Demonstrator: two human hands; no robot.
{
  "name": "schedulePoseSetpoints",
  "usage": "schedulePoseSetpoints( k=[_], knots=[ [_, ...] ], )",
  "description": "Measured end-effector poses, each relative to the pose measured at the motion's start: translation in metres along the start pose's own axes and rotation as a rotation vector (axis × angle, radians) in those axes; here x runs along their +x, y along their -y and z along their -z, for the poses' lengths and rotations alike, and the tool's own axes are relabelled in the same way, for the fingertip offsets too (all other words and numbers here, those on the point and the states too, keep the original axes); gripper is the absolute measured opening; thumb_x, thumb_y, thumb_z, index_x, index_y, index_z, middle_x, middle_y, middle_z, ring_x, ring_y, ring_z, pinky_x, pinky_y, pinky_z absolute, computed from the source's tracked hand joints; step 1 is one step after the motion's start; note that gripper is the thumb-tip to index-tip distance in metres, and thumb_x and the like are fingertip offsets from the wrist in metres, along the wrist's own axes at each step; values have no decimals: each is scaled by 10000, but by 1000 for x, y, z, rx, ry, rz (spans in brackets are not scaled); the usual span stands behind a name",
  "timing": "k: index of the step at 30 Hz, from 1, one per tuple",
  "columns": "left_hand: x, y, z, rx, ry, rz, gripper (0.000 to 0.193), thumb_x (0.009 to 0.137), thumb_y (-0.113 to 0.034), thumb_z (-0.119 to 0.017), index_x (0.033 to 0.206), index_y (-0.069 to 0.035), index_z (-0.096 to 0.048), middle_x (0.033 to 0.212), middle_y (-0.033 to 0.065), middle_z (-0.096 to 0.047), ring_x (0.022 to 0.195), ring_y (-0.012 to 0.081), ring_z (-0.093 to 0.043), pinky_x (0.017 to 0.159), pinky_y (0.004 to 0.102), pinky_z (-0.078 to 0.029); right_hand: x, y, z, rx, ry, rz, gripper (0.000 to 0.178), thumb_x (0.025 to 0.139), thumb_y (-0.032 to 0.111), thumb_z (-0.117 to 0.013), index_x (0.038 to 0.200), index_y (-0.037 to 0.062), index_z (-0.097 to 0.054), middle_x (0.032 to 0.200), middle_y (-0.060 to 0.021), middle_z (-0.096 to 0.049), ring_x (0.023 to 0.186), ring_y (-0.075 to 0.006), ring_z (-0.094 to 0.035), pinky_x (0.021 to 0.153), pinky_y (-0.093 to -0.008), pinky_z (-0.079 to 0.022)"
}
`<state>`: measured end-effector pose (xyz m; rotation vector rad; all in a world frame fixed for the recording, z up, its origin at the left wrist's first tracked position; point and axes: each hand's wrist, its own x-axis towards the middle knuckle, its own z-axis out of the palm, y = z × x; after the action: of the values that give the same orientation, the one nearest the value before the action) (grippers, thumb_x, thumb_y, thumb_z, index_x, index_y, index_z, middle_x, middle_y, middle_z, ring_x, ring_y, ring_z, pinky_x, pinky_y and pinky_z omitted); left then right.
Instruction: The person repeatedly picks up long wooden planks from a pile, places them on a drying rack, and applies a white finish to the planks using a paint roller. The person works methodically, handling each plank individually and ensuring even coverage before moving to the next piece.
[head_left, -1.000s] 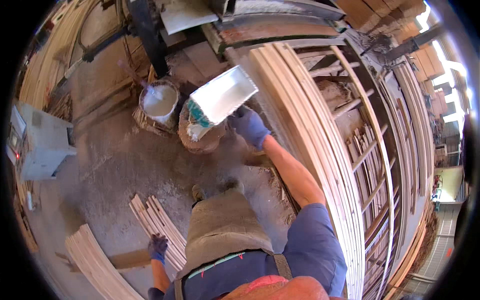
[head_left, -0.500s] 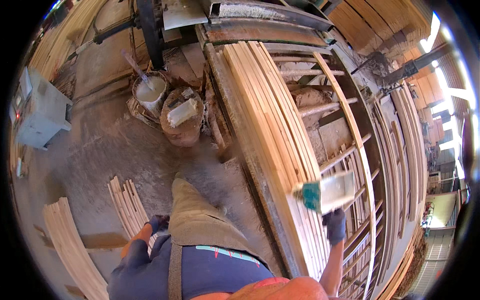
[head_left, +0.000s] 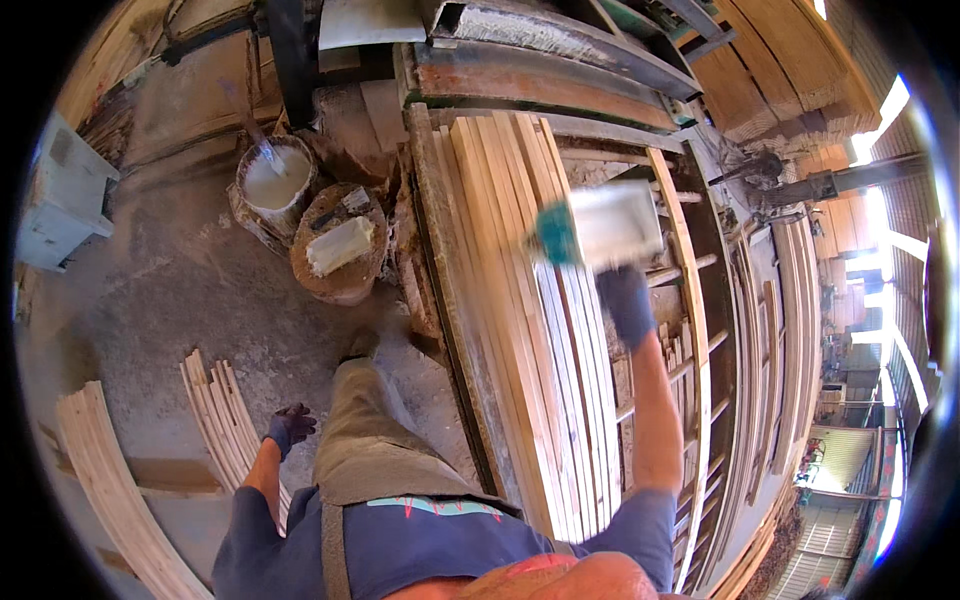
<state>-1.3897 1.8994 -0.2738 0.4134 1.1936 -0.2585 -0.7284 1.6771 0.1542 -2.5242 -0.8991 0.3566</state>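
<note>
Glue spreading over slats: right hand (head_left: 627,303), gloved, fingers clamped on a wide white spreader with teal handle (head_left: 600,227), blurred, probably a roller or brush, over the row of pale slats (head_left: 540,330) on the rack. Best kept flat, even strokes along the grain. Left hand (head_left: 290,425) hangs loosely curled, holding nothing, near loose strips on the floor (head_left: 215,420). Bucket (head_left: 272,180) holds white glue and a stick; round tub (head_left: 340,245) holds a pale block.
</note>
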Motion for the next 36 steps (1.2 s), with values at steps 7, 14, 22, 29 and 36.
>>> schedulePoseSetpoints(
  k=[7, 14, 22, 29, 36],
  knots=[
    [-83, -42, -41, 148, -267, -42, 475, 939, -500, -514, 1142, -80, -602, 965, 135, -711, 763, 262, -676, 659, 410, -473, 217, 119, -28, 429, 11, -152, 358, 937, 411, -541, 958, 57, -588, 631, -68, -552, 485, -165, -504, 438, -309, -427],
    [-60, -35, -27, 143, -225, -35, 478, 924, -490, -567, 1125, -59, -612, 917, 117, -721, 726, 245, -682, 627, 382, -482, 114, 85, -21, 422, -4, -224, 411, 925, 414, -555, 790, 27, -582, 568, -49, -519, 457, -138, -465, 425, -323, -393],
    [29, 9, -19, 686, 104, -290, 377, 937, -431, -548, 1144, -124, -622, 1027, 116, -701, 834, 231, -671, 705, 387, -491, -310, -10, 17, -261, 282, -269, 266, 878, 74, -588, 1115, -48, -578, 1042, -174, -671, 976, -222, -627, 812, -359, -494],
    [-7, 29, -48, 710, 139, -38, 290, 908, -326, -607, 1101, -114, -651, 1007, 88, -683, 815, 219, -679, 649, 374, -535, -477, -9, 8, 145, 11, -629, 317, 816, 150, -654, 1079, -21, -604, 830, -164, -693, 811, -226, -671, 713, -357, -509],
    [-45, 5, -64, 460, -118, -25, 315, 898, -350, -625, 1010, -56, -637, 798, 100, -705, 667, 208, -676, 543, 331, -506, -208, 55, -8, -134, 44, -30, 229, 886, 199, -560, 885, -15, -641, 818, -256, -670, 776, -397, -687, 666, -470, -551]
  ],
)
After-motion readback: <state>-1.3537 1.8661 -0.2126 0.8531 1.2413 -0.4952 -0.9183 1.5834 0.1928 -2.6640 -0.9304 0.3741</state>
